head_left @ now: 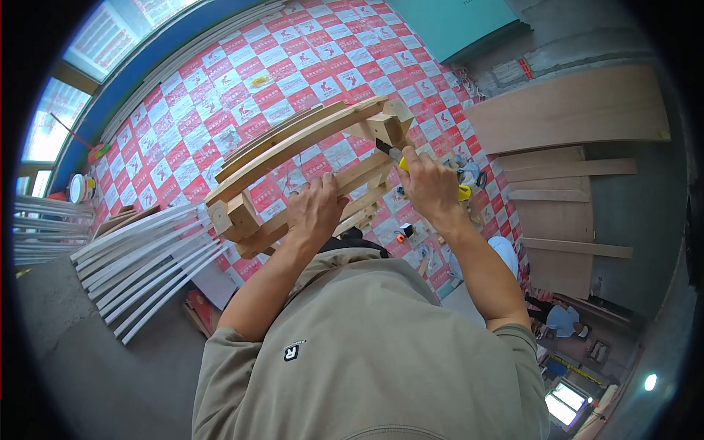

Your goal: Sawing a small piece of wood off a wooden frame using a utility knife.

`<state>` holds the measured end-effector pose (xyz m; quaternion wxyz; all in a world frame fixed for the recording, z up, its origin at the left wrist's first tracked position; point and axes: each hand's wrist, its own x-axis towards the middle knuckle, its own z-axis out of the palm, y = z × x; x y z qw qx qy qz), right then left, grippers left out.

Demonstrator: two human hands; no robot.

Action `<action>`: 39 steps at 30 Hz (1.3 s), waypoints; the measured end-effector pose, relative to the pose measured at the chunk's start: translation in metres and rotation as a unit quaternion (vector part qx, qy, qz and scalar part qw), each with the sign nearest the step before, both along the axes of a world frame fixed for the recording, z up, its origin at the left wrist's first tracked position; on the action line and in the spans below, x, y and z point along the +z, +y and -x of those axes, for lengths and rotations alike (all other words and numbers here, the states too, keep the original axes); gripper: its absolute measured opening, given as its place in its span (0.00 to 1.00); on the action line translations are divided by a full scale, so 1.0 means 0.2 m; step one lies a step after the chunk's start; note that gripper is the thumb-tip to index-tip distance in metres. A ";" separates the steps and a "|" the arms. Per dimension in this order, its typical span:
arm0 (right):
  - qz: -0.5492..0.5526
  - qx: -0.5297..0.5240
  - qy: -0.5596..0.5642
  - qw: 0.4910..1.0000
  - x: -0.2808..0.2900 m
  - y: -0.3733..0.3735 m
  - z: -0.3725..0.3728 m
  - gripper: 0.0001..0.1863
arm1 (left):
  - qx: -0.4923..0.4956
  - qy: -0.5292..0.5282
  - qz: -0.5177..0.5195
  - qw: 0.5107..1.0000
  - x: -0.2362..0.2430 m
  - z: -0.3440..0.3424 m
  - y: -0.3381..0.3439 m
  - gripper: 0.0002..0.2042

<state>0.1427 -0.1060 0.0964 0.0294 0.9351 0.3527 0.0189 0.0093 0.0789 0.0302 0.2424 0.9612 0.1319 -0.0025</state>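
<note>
A pale wooden frame [293,155] of long rails and short end blocks stands in front of me, tilted across the view. My left hand [315,208] is closed over its near rail [358,174], fingers bent across the top edge. My right hand [431,183] grips a yellow-handled utility knife [389,150] at the frame's right end. The dark blade points up and left, close against the end block [387,129]; whether it touches the wood I cannot tell. Part of the handle is hidden inside my fist.
Red-and-white checkered sheeting [308,62] covers the floor. Long white strips [147,264] lie at the left. Wooden boards [565,110] lean or lie at the right, near a teal box [462,26]. A white bucket [82,188] stands by the window. Another person [563,320] is at far right.
</note>
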 end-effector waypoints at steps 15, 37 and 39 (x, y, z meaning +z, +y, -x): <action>0.083 0.101 -0.096 0.987 0.10 -0.12 -0.18 0.14 | -0.015 -0.077 -0.006 0.997 -0.05 0.03 0.02 0.17; 0.121 0.133 -0.022 0.983 0.22 0.05 -0.19 0.15 | -0.017 -0.087 -0.028 0.996 -0.07 0.03 0.02 0.18; 0.133 0.190 -0.049 0.971 0.22 0.05 -0.23 0.16 | -0.016 -0.091 -0.026 0.995 -0.07 0.04 0.02 0.18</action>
